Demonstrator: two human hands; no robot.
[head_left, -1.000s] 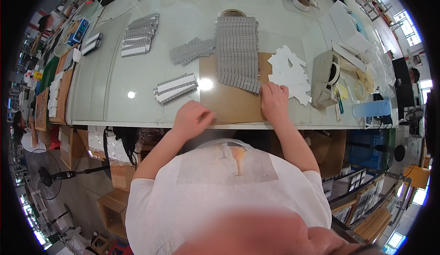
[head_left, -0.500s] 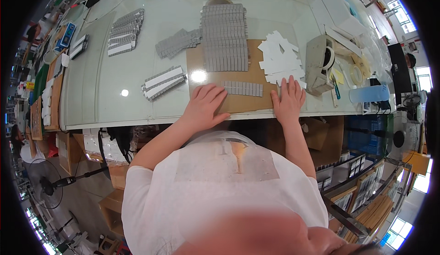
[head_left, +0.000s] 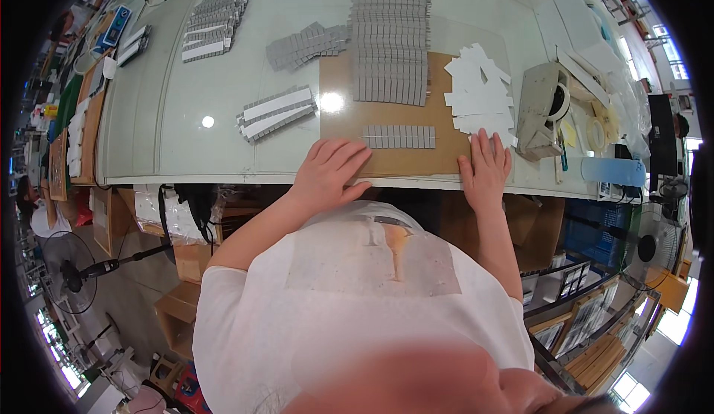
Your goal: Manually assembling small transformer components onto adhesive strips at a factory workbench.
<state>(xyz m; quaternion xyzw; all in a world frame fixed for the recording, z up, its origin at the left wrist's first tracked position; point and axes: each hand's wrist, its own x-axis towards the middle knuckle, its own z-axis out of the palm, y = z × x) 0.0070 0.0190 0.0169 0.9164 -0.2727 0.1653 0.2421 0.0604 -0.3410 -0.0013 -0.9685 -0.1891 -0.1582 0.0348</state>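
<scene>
**Both hands flat on brown board, short grey strip row between them**

Left hand: palm down, fingers spread, resting on the near-left corner of the brown cardboard sheet. It grasps nothing; the fingertips lie just short of the left end of the short row of grey strips.

Right hand: also palm down and open, flat on the near-right part of the cardboard, at the table edge. It holds nothing. Its fingertips reach up to the lower edge of the pile of white paper pieces; whether they touch it cannot be told.

The short row of grey strips lies on the cardboard between the two hands, a little farther from the body than either, running left to right.

Beyond it, a large block of grey strips sits stacked in rows, its near part on the cardboard, its far part on the glass-topped table.

Left of the block: a loose fan of grey pieces, then closer in a bundle of grey-and-white strips set at a slant. Far left, another set of grey strips.

Right of the white pieces stands a grey tape dispenser, well clear of the right hand's thumb side.
</scene>
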